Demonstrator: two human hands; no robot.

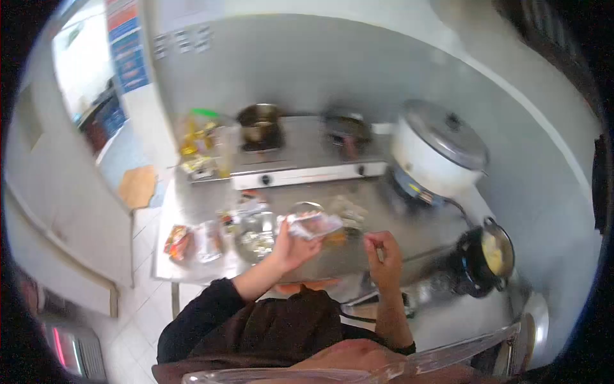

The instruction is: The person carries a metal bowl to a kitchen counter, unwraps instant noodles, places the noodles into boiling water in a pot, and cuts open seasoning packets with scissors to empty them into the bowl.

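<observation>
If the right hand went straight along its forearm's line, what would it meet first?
Probably the stove's white front panel, near its right knob. The right hand might brush the blurred pale item just left of that line; height above the counter is unclear.

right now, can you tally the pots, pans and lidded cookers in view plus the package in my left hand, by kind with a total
Pots: 2 (metal pot, black pot)
Pans: 1 (dark pan, blurred)
Lidded cookers: 1 (white cooker)
Held packages: 1 (pale package, left hand)
Total: 5
</observation>
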